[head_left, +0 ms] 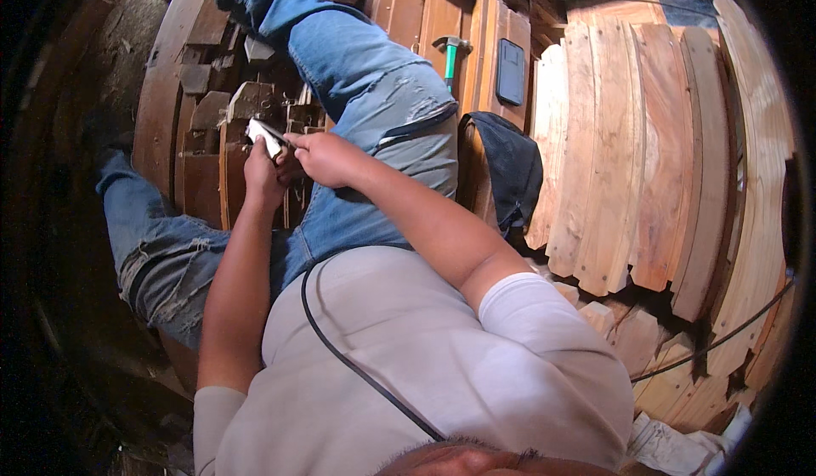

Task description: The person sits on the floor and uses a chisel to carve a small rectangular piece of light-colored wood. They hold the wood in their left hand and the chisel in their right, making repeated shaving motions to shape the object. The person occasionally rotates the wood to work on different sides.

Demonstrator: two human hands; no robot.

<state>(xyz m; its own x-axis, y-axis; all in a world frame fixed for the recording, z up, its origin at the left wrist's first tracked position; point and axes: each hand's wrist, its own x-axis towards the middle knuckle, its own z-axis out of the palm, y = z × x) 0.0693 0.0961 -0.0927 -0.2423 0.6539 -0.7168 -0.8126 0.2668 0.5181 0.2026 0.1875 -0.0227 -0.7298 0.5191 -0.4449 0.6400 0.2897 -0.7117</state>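
Observation:
My left hand (265, 174) is closed around a small whitish piece (262, 136), which looks bright and pale in the light. My right hand (321, 158) meets it from the right, its fingers wrapped round a slim dark tool (277, 131) lying along the piece. The tool's kind is too small to tell. Both hands are close together between my jeans-clad legs, above wooden blocks. A wooden block (251, 102) with a cut end stands just beyond my fingers.
A green-handled hammer (450, 61) and a dark phone (510, 71) lie on brown planks right of my leg. Beside them is a dark cloth bag (503, 168). Pale boards (595, 153) fill the right side. A black cable (722, 338) crosses the lower right.

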